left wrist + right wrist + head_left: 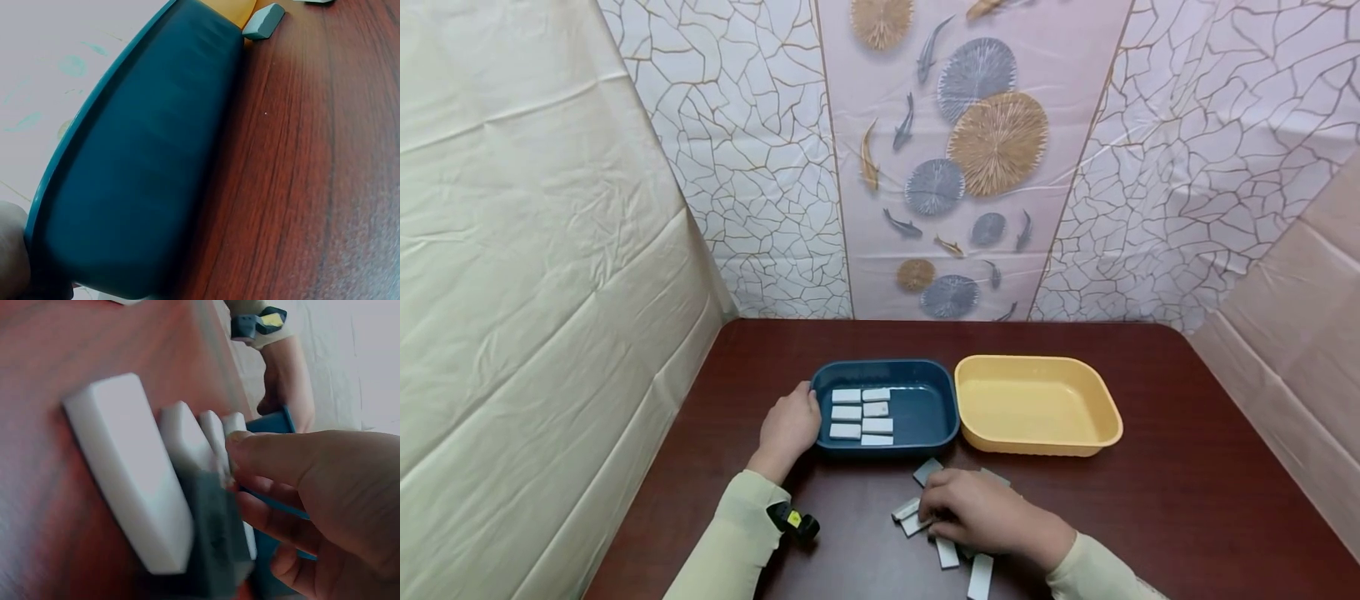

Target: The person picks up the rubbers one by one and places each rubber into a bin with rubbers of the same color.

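Lying beneath and around the right hand (977,510), the loose tiles (947,553) are scattered on the table (1165,500) just in front of the blue tray (925,408), which is set ahead of that grip and to its left. The two tiles nearest the wearer are pointed roughly away from the body, whereas the laid tiles (876,409) are ranged crosswise in two columns at the tray's left end; about a quarter turn would probably be needed for a match. The pile is much closer to the right hand than to the left hand (792,419), by which the tray's left rim is gripped. The right hand is held low, back uppermost, its forearm angled in from the right. Its fingers are bent, thumb near a white tile (235,421); whether anything is pinched cannot be told.
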Motion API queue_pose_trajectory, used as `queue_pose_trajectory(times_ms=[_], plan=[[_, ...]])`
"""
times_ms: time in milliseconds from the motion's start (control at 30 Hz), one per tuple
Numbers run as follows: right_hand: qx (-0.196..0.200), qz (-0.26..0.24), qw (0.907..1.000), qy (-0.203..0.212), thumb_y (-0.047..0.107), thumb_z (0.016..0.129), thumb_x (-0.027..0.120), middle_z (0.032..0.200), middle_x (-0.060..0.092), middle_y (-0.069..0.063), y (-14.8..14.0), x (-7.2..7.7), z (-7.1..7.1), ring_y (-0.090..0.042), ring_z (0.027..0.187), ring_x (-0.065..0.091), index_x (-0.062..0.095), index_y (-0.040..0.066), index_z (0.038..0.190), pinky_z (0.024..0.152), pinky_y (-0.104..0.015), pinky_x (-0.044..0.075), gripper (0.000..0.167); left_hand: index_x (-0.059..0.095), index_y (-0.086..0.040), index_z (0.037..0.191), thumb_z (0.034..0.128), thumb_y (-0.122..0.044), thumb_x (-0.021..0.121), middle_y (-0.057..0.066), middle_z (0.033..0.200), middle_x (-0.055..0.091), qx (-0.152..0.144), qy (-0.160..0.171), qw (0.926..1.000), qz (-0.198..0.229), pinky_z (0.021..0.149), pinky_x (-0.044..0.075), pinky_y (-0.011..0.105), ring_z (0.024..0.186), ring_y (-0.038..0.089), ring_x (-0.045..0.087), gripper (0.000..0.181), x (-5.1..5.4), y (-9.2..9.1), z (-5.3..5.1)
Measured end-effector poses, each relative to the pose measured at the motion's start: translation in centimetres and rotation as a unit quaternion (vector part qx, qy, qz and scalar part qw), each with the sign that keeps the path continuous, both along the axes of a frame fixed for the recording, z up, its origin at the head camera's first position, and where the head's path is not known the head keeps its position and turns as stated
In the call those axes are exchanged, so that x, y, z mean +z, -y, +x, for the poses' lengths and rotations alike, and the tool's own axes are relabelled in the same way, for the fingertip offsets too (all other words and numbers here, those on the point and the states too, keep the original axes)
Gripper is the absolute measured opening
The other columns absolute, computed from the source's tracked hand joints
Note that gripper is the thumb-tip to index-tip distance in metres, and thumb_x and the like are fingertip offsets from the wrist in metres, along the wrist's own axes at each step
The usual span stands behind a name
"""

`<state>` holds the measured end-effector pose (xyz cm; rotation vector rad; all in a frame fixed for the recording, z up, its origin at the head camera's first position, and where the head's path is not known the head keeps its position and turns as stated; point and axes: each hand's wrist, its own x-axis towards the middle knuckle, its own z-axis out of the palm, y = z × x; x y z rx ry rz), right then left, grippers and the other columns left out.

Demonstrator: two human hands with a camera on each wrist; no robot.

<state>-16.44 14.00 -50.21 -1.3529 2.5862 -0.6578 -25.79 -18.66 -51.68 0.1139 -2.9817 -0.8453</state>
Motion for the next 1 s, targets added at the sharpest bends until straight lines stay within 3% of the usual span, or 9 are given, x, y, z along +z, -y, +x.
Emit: queue_pose_trajectory(times_ms=[200,433,700,1000], plan=[[-0.031,0.008,0.9994,-0.015,0.025,0.097,0.088,0.111,0.063,0.016,0.4,-1.1,0.6,0.002,0.096,0.058,0.081,0.029,0.118,0.078,-0.025,0.054,0.023,0.062,0.001,0.146,0.1175,-0.025,0.048,0.022,0.122,0.075,0.001,-0.003,1.0000,-0.004,0.089,0.061,0.059,0.099,0.038,0.074,0.041,0.1,-0.1,0.0],[-0.051,0.030,0.9983,0.001,0.029,0.094,0.090,0.112,0.061,0.014,1.2,-1.2,0.8,0.002,0.091,0.053,0.081,0.028,0.126,0.076,-0.023,0.051,0.033,0.061,0.001,0.147,0.1176,-0.025,0.047,0.022,0.123,0.075,0.000,-0.002,1.0000,-0.003,0.090,0.061,0.059,0.099,0.038,0.074,0.041,0.2,0.0,0.1],[-0.049,0.047,0.9969,-0.040,0.027,0.089,0.093,0.113,0.062,0.012,1.9,-1.1,0.9,-0.002,0.098,0.058,0.082,0.029,0.118,0.076,-0.026,0.054,0.031,0.061,0.000,0.146,0.1177,-0.025,0.047,0.022,0.120,0.075,-0.001,0.000,1.0000,0.002,0.088,0.061,0.059,0.097,0.037,0.074,0.041,0.0,0.0,0.1],[-0.058,0.060,0.9957,-0.040,0.026,0.090,0.093,0.107,0.063,0.015,2.3,-0.9,0.9,-0.001,0.093,0.057,0.080,0.031,0.113,0.072,-0.027,0.054,0.028,0.062,0.001,0.146,0.1179,-0.025,0.046,0.022,0.119,0.075,-0.004,-0.002,1.0000,0.002,0.087,0.061,0.059,0.096,0.037,0.074,0.041,0.2,0.0,0.0]])
